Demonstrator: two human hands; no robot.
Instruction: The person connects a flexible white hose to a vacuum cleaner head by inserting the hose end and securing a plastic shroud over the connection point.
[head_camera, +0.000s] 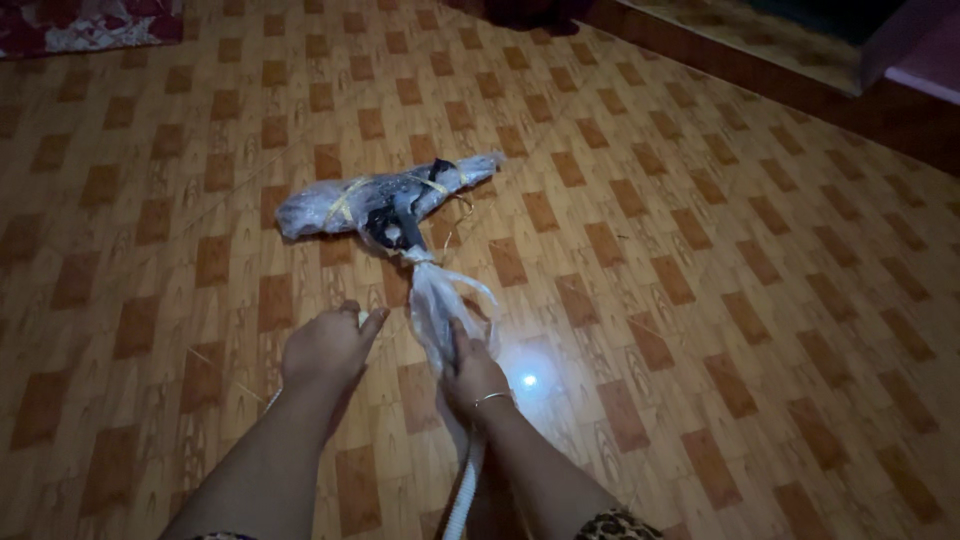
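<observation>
A long tool head wrapped in clear plastic (385, 200) lies on the floor, bound with yellow ties, with dark parts showing through at its middle. Its plastic-wrapped pole (432, 300) runs from there toward me. My right hand (472, 375), with a thin bangle on the wrist, is closed around that wrapped pole. Below the hand a white tube (462, 490) continues down between my arms. My left hand (328, 348) hovers just left of the pole, fingers curled around something small and pale that I cannot identify.
The floor is brown vinyl with a square tile pattern (700, 250), and a bright light spot (528, 380) glares off it by my right hand. A red patterned rug (80, 25) lies far left. A raised dark step (800, 80) crosses the far right.
</observation>
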